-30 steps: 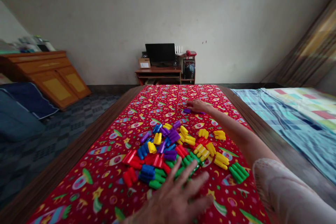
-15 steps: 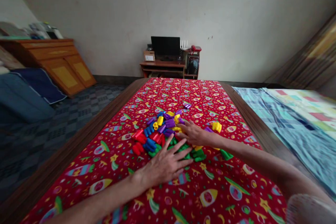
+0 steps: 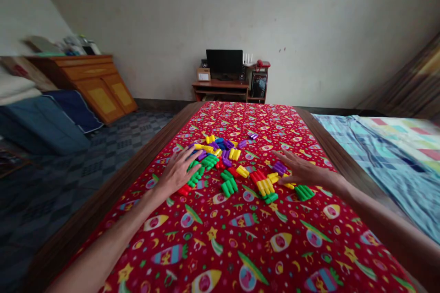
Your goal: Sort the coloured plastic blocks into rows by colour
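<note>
Single head view, facing forward and down, near table [image 3: 320,137], toward wall [image 3: 165,23]

A black monitor [image 3: 224,63] tops a computer desk [image 3: 220,84] at twelve o'clock; wooden cabinet [image 3: 101,86] at ten, curtain [image 3: 412,80] at two.

The left hand [image 3: 180,169] and right hand [image 3: 301,170] were close together over the middle of the toy block pile [image 3: 234,154]; now they are far apart, the left at the pile's left side, the right near a purple block [image 3: 280,168] with its grip spread wide. The pile is more scattered, with red cloth [image 3: 212,185] now showing between green blocks [image 3: 229,187].
</note>
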A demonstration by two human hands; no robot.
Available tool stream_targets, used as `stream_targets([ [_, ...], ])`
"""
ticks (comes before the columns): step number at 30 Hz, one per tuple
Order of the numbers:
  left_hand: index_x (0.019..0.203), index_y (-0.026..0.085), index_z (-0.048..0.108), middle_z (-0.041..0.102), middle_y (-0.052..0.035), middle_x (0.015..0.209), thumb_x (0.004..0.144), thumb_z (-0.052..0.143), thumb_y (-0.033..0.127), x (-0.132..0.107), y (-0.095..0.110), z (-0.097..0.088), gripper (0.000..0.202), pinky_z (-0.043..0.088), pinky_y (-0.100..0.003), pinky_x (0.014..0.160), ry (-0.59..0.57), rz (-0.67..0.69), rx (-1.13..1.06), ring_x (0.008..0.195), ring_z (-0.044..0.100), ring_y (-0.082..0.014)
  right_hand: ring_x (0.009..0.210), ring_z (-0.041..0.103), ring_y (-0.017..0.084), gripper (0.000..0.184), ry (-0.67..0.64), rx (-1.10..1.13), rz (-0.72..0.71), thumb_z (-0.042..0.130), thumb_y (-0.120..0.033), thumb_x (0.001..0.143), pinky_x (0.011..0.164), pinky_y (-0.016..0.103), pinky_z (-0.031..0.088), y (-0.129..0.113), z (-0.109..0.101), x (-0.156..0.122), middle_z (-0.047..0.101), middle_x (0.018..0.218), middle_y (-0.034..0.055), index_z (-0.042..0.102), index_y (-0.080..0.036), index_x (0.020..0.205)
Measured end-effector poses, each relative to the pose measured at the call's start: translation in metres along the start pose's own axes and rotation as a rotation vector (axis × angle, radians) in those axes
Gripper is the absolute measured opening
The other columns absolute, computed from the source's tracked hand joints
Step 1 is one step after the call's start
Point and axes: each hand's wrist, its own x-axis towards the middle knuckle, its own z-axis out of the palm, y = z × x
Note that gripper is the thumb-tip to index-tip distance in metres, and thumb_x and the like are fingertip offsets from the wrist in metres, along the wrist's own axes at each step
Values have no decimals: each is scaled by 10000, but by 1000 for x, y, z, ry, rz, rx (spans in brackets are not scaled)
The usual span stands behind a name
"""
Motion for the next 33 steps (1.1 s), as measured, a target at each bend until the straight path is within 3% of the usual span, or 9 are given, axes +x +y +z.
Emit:
stream_targets([
  [3, 1432, 180, 443, 463, -142, 1467, 991, 261, 528, -13, -18, 2, 590, 316, -497, 1126, 61, -71, -64, 1359, 412, -301, 1301, 473, 398, 1040, -14, -71, -46, 700, -648, 712, 936, 517, 519, 13, 18, -48, 400, 1491, 213, 211, -277, 1551],
  [6, 1454, 187, 400, 439, -145, 1480, 978, 264, 569, -27, -22, 5, 626, 311, -507, 1126, 77, -127, -81, 1380, 381, -311, 1325, 449, 384, 970, 54, -65, -83, 687, -570, 769, 953, 522, 511, 2, 34, -57, 364, 1519, 190, 189, -292, 1554],
  [9, 1489, 228, 338, 362, -139, 1536, 977, 302, 561, -34, -1, 0, 613, 262, -556, 1136, 57, -81, -72, 1413, 322, -339, 1328, 449, 360, 766, 140, 17, -156, 608, -476, 870, 992, 510, 489, -23, 50, -26, 412, 1483, 188, 284, -256, 1528],
  [14, 1512, 286, 285, 247, -113, 1598, 955, 396, 573, -29, 77, -17, 637, 119, -611, 1164, 26, 268, -79, 1471, 162, -358, 1247, 534, 291, 529, 372, 256, -409, 551, -342, 930, 976, 467, 509, -87, 69, 70, 579, 1281, 180, 418, -209, 1424],
  [19, 1336, 304, 546, 231, -67, 1608, 929, 529, 485, -16, 121, -13, 446, 93, -617, 1175, -35, 436, 1, 1457, 217, -349, 1137, 612, 271, 443, 409, 357, -417, 505, -304, 952, 894, 411, 535, -114, 40, 123, 614, 1241, 176, 489, -180, 1377],
  [23, 1332, 315, 551, 389, -65, 1538, 912, 581, 329, 3, 94, -2, 421, 103, -663, 1155, -21, 262, 75, 1443, 248, -368, 1147, 613, 277, 440, 394, 168, -131, 487, -345, 957, 948, 439, 509, -54, 17, 88, 649, 1217, 162, 520, -192, 1369],
  [27, 1249, 231, 623, 510, -126, 1436, 865, 601, 425, 31, 44, 11, 431, 264, -638, 1121, 6, -26, -43, 1340, 426, -377, 1224, 547, 391, 544, 348, 20, 115, 531, -500, 910, 974, 601, 464, 13, 22, 29, 640, 1214, 213, 559, -181, 1350],
  [30, 1182, 198, 651, 609, -120, 1320, 868, 561, 464, 49, 15, 19, 421, 425, -473, 1070, -18, -106, -200, 1232, 555, -306, 1287, 502, 354, 510, 155, 27, 41, 514, -523, 916, 1010, 550, 470, 21, 26, -5, 595, 1314, 161, 569, -253, 1346],
  [33, 1260, 163, 582, 628, -129, 1286, 888, 499, 509, 55, -1, 20, 515, 464, -431, 1036, 10, -136, -246, 1198, 583, -280, 1364, 411, 340, 583, 35, 104, -71, 491, -540, 927, 1033, 524, 461, -4, 28, -37, 414, 1497, 156, 459, -268, 1441],
])
